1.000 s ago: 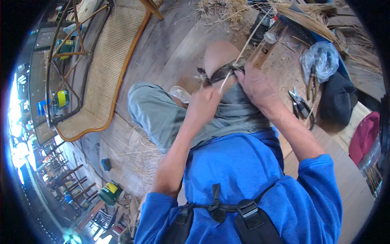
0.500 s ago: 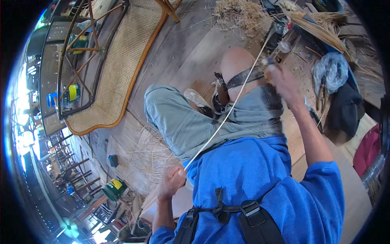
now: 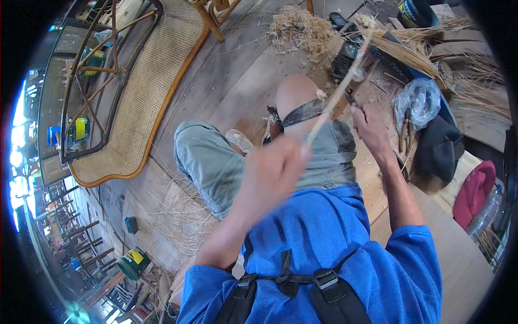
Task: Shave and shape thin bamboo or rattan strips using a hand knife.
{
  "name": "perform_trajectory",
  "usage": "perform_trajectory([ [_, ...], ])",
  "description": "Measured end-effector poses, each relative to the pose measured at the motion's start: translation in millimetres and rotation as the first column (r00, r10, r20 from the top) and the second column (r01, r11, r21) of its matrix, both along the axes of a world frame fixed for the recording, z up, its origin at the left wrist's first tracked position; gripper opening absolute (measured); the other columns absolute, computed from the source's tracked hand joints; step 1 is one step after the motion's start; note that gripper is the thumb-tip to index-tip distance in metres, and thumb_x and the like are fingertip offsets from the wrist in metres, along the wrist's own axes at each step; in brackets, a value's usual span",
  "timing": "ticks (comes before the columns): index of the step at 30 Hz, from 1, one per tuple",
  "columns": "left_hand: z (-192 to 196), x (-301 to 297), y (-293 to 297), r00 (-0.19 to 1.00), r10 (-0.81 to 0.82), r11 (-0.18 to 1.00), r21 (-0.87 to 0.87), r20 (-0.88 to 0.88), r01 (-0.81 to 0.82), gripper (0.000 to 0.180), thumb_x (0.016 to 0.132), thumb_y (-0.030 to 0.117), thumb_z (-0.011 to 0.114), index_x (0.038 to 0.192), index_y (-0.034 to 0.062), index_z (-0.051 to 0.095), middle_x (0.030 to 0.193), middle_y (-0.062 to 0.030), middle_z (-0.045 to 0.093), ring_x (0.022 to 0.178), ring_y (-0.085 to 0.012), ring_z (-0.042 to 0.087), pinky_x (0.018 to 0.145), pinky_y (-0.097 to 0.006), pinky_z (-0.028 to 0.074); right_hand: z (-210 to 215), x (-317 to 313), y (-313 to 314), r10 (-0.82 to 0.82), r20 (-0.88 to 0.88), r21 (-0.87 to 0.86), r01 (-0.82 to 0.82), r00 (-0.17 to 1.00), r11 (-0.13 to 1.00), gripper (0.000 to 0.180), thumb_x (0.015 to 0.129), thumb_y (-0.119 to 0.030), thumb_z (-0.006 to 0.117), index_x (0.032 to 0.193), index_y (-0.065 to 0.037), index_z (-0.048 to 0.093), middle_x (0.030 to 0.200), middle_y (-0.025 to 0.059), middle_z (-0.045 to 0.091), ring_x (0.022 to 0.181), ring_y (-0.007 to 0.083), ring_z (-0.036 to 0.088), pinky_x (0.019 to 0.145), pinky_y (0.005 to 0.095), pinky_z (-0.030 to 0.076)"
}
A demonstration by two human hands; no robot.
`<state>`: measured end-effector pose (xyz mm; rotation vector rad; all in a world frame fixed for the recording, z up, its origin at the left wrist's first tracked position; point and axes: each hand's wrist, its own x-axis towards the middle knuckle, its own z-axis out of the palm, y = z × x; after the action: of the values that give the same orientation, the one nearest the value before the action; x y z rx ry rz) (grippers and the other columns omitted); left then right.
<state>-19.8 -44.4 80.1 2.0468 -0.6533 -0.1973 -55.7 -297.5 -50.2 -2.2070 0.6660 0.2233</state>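
A long pale rattan strip [image 3: 338, 96], smeared by motion, slants up and to the right from my left hand [image 3: 278, 164]. That hand is a blurred fist around its lower end, over my lap. Beyond my bare right knee, my right hand [image 3: 370, 129] is closed on a small dark thing whose kind I cannot make out. A black cloth band [image 3: 305, 112] wraps that knee, close to the strip. Past the strip's far part, a black shoe [image 3: 343, 60] rests on the floor.
A cane-woven panel [image 3: 140, 97] with a wooden rim lies at the left. Curly shavings [image 3: 302, 29] pile up ahead. To the right are bundled rattan strips [image 3: 413, 56], a clear plastic bag [image 3: 416, 100], pliers [image 3: 404, 131] and a black cloth item [image 3: 440, 148].
My left hand has swung up and right from beside my left hip to over my lap, carrying the strip's end. My right hand has moved slightly lower.
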Motion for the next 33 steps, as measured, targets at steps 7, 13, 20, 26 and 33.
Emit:
perform_trajectory([
  [7,-119,23,-25,0.871,0.157,0.987,0.106,-0.466,-0.122,0.037,0.090,0.031,0.048,0.073,-0.0014,0.054,0.060,-0.0209,0.052,0.053,-0.0314,0.050,0.054,-0.039,0.040,20,9,36,0.237,0.005,-0.114,-0.235,0.971,0.965,0.041,0.089,-0.036,0.045,0.086,0.003,0.056,0.083,0.0287,0.058,0.082,0.0438,0.055,0.072,0.0470,0.042],
  [13,-117,33,-38,0.902,0.145,0.985,0.148,-0.407,-0.092,0.035,0.089,0.028,0.046,0.072,-0.0016,0.055,0.063,-0.0230,0.054,0.061,-0.0383,0.056,0.058,-0.043,0.042,37,23,60,0.298,-0.037,-0.243,-0.298,0.954,0.923,0.038,0.090,-0.038,0.044,0.086,-0.002,0.055,0.080,0.0261,0.060,0.078,0.0428,0.057,0.068,0.0492,0.044],
  [20,-93,-5,39,0.830,0.093,0.981,0.195,-0.550,0.019,0.031,0.088,0.022,0.048,0.068,-0.0015,0.050,0.056,-0.0029,0.045,0.057,-0.0088,0.041,0.051,-0.029,0.035,25,23,76,0.302,-0.045,-0.256,-0.304,0.952,0.918,0.032,0.090,-0.036,0.045,0.094,-0.005,0.052,0.084,0.0218,0.062,0.080,0.0399,0.059,0.069,0.0489,0.046],
  [26,-35,-104,183,0.563,0.342,0.899,0.437,-0.752,0.037,0.036,0.089,0.027,0.049,0.064,0.0020,0.047,0.057,0.0022,0.041,0.055,-0.0079,0.036,0.049,-0.028,0.033,24,22,72,0.278,-0.060,-0.306,-0.283,0.959,0.909,0.032,0.089,-0.035,0.045,0.095,-0.005,0.052,0.081,0.0212,0.062,0.078,0.0398,0.060,0.069,0.0489,0.046],
  [33,-44,-158,278,0.750,0.411,0.650,0.743,-0.518,0.157,0.032,0.086,0.029,0.053,0.070,0.0018,0.053,0.063,-0.0053,0.051,0.056,-0.0179,0.048,0.053,-0.032,0.039,30,27,83,0.331,-0.010,-0.293,-0.319,0.944,0.901,0.031,0.089,-0.034,0.046,0.093,-0.004,0.053,0.081,0.0223,0.062,0.078,0.0397,0.060,0.069,0.0487,0.046],
])
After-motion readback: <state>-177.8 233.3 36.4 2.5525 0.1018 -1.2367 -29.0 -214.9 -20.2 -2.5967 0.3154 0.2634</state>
